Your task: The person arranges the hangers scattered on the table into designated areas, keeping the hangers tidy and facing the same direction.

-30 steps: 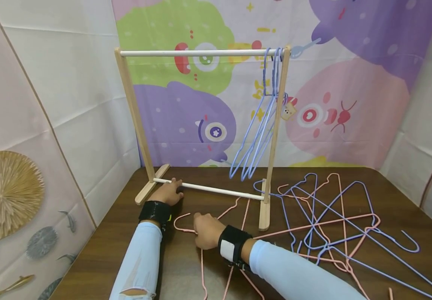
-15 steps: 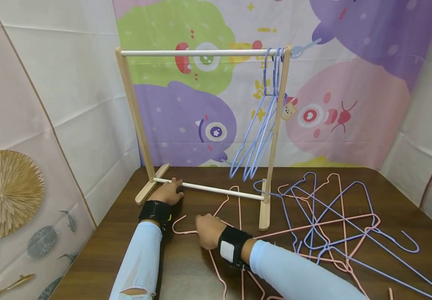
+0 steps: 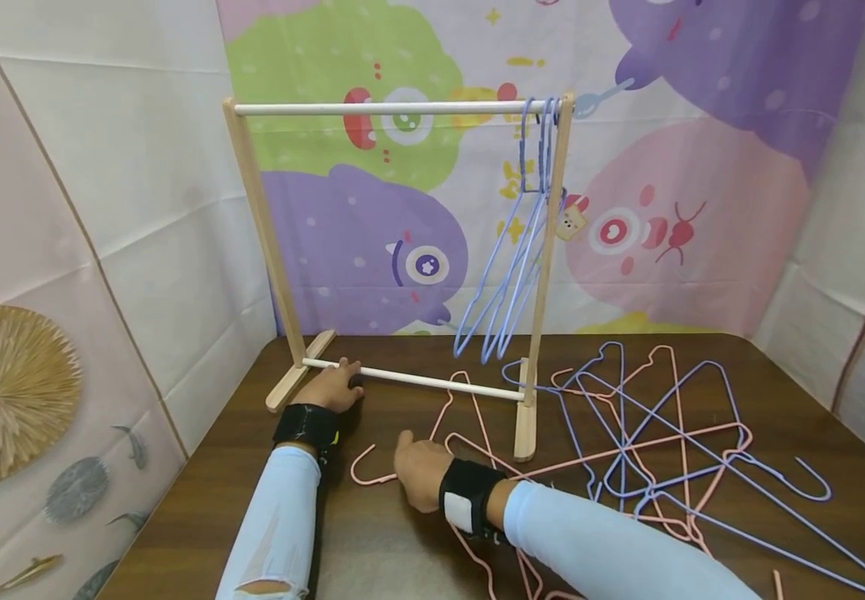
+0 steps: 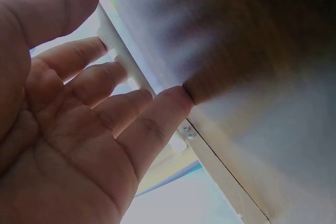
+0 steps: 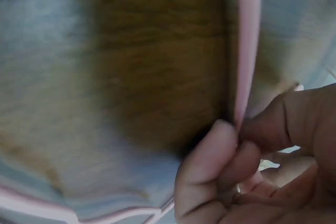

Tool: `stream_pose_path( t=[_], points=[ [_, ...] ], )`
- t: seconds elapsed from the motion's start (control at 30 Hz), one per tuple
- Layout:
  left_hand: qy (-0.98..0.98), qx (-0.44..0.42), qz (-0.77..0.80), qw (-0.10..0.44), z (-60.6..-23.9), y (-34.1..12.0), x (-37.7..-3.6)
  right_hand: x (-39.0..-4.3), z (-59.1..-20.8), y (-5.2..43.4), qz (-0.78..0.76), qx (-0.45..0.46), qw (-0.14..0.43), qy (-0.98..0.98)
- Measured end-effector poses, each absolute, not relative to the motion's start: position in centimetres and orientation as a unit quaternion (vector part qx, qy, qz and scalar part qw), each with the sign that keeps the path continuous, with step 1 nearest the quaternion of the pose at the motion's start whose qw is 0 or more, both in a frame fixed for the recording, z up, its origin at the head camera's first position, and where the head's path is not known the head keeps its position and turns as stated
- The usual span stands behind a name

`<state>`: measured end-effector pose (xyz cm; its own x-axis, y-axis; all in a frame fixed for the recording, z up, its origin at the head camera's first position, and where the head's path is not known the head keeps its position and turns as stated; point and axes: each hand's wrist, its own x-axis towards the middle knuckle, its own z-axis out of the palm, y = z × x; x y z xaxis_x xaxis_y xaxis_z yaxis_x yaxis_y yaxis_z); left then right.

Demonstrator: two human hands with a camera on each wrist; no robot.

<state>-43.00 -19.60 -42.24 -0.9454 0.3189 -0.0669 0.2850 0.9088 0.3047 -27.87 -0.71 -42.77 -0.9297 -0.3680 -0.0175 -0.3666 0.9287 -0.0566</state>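
My right hand (image 3: pixel 423 473) pinches a pink hanger (image 3: pixel 372 482) near the base of its hook, over the middle of the table. The hook sticks out to the left of the fingers. In the right wrist view, thumb and fingertips close on the pink wire (image 5: pixel 248 40). My left hand (image 3: pixel 331 390) lies at the lower white bar (image 3: pixel 432 381) of a wooden rack, near its left foot. Its fingers are loosely extended in the left wrist view, with the bar (image 4: pixel 126 51) behind them. Several blue hangers (image 3: pixel 522 154) hang at the right end of the rack's top rail (image 3: pixel 387 109).
A tangle of blue and pink hangers (image 3: pixel 631 448) covers the right side of the brown table (image 3: pixel 380 550). More pink wire lies under and around my right forearm. The rack's right foot (image 3: pixel 526 429) stands between the tangle and my right hand. A patterned curtain hangs behind.
My right hand has shifted slightly down and right, and the pink hanger has turned and lowered with it. The left hand stays at the bar. The head view has moved a little.
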Motion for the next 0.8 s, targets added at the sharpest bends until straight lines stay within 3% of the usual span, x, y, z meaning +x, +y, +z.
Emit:
stream_pose_path(
  t=[0.2,0.5,0.8],
  points=[
    [0.975,0.157,0.147,0.052,-42.3,-19.6,-43.1,-27.5,-42.9,-0.6,-0.02,-0.161,0.001,0.987],
    [0.976,0.152,0.145,0.055,-42.3,-19.6,-43.0,-28.2,-42.6,0.1,-0.054,-0.209,0.0,0.976],
    [0.976,0.153,0.144,0.052,-42.2,-19.5,-42.8,-26.7,-40.7,1.0,-0.145,-0.265,-0.003,0.953]
  ],
)
